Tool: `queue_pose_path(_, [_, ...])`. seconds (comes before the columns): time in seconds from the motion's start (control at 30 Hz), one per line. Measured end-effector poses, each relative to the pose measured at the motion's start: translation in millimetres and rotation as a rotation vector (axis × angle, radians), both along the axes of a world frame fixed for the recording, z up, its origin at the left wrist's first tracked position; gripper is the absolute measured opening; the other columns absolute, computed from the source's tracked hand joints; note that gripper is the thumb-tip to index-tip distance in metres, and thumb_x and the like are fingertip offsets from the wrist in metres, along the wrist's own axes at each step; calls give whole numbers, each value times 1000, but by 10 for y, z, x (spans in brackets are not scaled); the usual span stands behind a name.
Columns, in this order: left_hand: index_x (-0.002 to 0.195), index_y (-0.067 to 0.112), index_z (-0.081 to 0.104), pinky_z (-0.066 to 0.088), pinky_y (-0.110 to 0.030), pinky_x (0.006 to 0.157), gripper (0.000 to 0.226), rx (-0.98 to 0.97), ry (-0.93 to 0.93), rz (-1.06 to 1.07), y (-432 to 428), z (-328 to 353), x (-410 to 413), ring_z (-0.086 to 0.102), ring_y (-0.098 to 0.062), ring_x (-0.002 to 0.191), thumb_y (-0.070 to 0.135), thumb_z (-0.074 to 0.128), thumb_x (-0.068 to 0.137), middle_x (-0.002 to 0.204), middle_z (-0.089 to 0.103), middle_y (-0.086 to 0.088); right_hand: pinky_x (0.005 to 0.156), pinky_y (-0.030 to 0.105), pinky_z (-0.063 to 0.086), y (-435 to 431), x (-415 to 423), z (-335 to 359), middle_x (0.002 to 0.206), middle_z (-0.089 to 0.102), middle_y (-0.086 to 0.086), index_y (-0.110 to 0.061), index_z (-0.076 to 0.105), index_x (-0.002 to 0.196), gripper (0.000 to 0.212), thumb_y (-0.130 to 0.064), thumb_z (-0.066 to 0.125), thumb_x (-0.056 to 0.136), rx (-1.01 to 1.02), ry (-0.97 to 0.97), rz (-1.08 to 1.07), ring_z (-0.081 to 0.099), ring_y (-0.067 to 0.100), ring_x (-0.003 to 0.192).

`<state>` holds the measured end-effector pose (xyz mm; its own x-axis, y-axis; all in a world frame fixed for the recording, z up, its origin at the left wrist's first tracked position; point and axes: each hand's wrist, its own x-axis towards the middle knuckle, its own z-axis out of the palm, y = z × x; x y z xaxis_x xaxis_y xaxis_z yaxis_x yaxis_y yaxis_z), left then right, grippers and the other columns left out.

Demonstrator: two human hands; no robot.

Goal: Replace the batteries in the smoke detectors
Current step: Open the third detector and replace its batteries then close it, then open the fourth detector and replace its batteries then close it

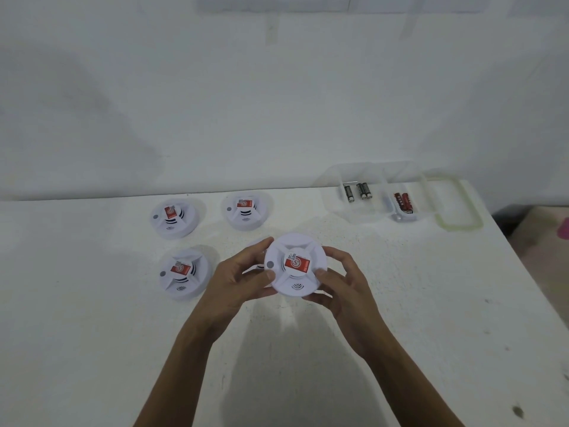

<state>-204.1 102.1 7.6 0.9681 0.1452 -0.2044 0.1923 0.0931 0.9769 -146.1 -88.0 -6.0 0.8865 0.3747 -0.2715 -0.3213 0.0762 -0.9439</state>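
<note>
On the white table (92,334), three smoke detectors sit face up towards the left. The far-left detector (174,217) and the near-left detector (184,272) lie one behind the other. The middle detector (245,211) sits beside the far one, apart from it. Each shows a red label on its raised centre.

The left hand (243,272) grips the held detector (295,265) at its left edge, with the thumb pressed on the front rim and the fingers curled behind. This detector is lifted above the table, centre frame, with its face tipped up towards the person. Its red label is slightly askew, a grey button sits at its left, and the sound slots are at its lower edge. Being round, it has no long axis.

The right hand (341,282) cups the right edge, thumb on the face and fingers curled round the rim.

Further right, at the table's back, a clear box (332,208) holds black batteries (357,192) in one compartment and red batteries (404,202) in the next, all lying lengthwise away from the person. Its lid (458,224) lies just beside it.
</note>
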Motion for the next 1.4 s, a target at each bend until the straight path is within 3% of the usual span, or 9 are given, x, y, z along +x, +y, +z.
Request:
queue_pose_path(0.23, [128, 32, 54, 56, -27, 75, 47, 16, 7, 8, 0, -13, 44, 65, -14, 107, 17, 65, 84, 113, 68, 11, 78, 34, 59, -4, 44, 22, 103, 73, -9, -22, 52, 123, 33, -15, 60, 91, -4, -5, 4, 70, 20, 97])
queue_pose_path(0.4, [126, 34, 56, 56, -27, 74, 46, 17, 9, 15, 8, -32, 103, 65, -14, 107, 12, 64, 87, 114, 68, 10, 77, 32, 58, 8, 98, 2, 105, 72, -9, -24, 53, 123, 34, -16, 60, 91, -15, -8, -9, 69, 18, 99])
queue_pose_path(0.57, [129, 28, 57, 57, -30, 75, 47, -8, -5, 48, 12, -36, 237, 66, -17, 104, 12, 66, 85, 114, 69, 3, 80, 40, 59, 19, 231, 2, 111, 70, 2, -21, 57, 123, 32, -15, 60, 92, -14, -14, -42, 69, 24, 98])
queue_pose_path(0.77, [119, 20, 59, 58, -33, 76, 36, -26, 28, 175, -30, -101, 631, 69, -17, 98, 12, 68, 85, 111, 71, -1, 70, 33, 60, 155, 589, -48, 111, 67, -1, -20, 60, 121, 29, -16, 62, 91, -126, -114, -147, 69, 17, 94])
queue_pose_path(0.93, [116, 14, 61, 54, -18, 66, 30, 66, 20, 219, -1, -236, 1150, 68, -10, 95, 8, 65, 87, 112, 67, -1, 81, 34, 58, 318, 1065, -203, 113, 64, 3, -16, 55, 115, 25, -21, 61, 91, -308, -107, -231, 65, 20, 101])
queue_pose_path(1.1, [114, 15, 65, 55, -33, 85, 28, 356, 67, 198, 101, -485, 1627, 65, -15, 94, 15, 66, 86, 103, 66, 3, 88, 41, 55, 497, 1375, -352, 113, 64, 6, -11, 58, 119, 26, -16, 53, 94, -468, -151, -193, 62, 21, 102])
queue_pose_path(1.2, [91, 22, 58, 43, -28, 76, 10, 592, 112, 109, 121, -574, 1804, 53, -14, 79, 14, 60, 86, 87, 57, 2, 64, 33, 47, 575, 1480, -401, 100, 63, 24, 6, 58, 102, 21, -3, 47, 88, -559, -203, -167, 57, 32, 77])
queue_pose_path(1.27, [78, 18, 48, 35, -27, 65, 12, 660, 134, 62, 105, -589, 1887, 45, -16, 70, 11, 54, 86, 76, 51, -3, 56, 26, 35, 601, 1544, -444, 88, 58, 29, 10, 53, 87, 14, 0, 44, 85, -607, -195, -165, 43, 21, 64])
queue_pose_path(1.4, [69, 10, 41, 27, -27, 56, 19, 693, 176, 13, 82, -579, 1959, 37, -17, 61, 7, 50, 86, 65, 44, -6, 53, 21, 27, 612, 1603, -466, 78, 42, 9, -12, 35, 67, 23, -4, 46, 86, -677, -202, -149, 34, 16, 66])
